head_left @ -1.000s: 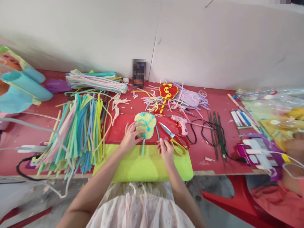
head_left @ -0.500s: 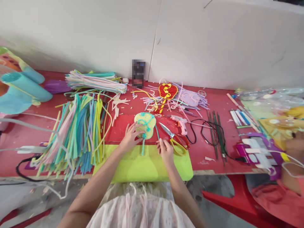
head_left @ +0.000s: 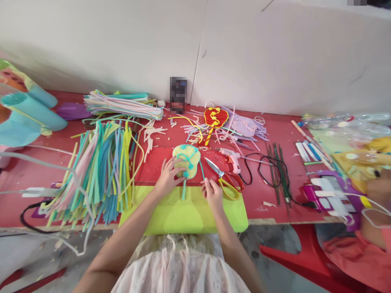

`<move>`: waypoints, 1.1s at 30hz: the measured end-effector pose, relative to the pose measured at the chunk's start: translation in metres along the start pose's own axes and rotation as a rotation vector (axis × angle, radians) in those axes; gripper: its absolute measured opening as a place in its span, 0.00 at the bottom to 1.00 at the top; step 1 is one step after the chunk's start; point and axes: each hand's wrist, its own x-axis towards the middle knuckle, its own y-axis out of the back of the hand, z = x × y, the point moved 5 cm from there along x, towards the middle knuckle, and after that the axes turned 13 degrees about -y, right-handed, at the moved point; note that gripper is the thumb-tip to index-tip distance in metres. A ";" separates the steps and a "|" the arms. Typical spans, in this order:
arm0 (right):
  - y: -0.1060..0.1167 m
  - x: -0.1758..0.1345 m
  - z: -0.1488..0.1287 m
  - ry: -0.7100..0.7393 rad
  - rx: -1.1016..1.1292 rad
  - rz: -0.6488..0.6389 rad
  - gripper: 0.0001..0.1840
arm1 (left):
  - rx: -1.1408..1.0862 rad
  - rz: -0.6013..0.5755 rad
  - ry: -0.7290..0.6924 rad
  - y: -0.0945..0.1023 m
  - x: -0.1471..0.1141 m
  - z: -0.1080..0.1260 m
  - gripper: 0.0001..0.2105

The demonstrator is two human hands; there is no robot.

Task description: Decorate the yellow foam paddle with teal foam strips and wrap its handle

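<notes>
Red surface [head_left: 256,207], green board [head_left: 189,217]. Fan-shaped piece [head_left: 189,161] at centre, stem [head_left: 183,193] over board. Left hand [head_left: 167,177]: fingers spread on piece. Right hand [head_left: 213,193]: narrow pinch on teal strip [head_left: 202,170]. Step, apparently: positioning strip; next move calls for steady hold.

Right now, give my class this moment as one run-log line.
left hand: on yellow fan | right hand: holding teal strip | scissors: beside right hand

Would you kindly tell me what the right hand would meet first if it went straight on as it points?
Beyond the teal strip it seems to pinch, the right hand would probably first meet the right edge of the yellow fan, though the hand's height is hard to judge here.
</notes>
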 end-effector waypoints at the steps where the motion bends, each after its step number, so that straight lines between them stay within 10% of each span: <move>1: 0.000 0.000 0.000 0.005 -0.003 0.000 0.22 | 0.000 0.000 -0.002 0.000 0.000 0.001 0.11; 33: -0.003 0.001 0.003 0.009 -0.006 0.006 0.21 | 0.032 0.056 0.071 0.009 -0.008 -0.018 0.11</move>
